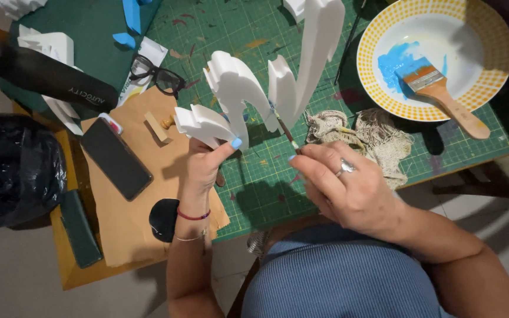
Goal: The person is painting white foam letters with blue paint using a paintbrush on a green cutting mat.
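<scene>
White foam cutout [248, 88]: thick slab, flat faces, wavy and notched outline with several curved lobes; tallest lobe rises toward the top of the view, shorter stepped lobe at lower left. Held upright above the green cutting mat, gripped at its lower left lobe. Surface appears unpainted white. Thin paintbrush [284, 131]: slender dark handle, slanted, tip touching the cutout's edge between two lobes; a trace of blue shows at the contact spot.
</scene>
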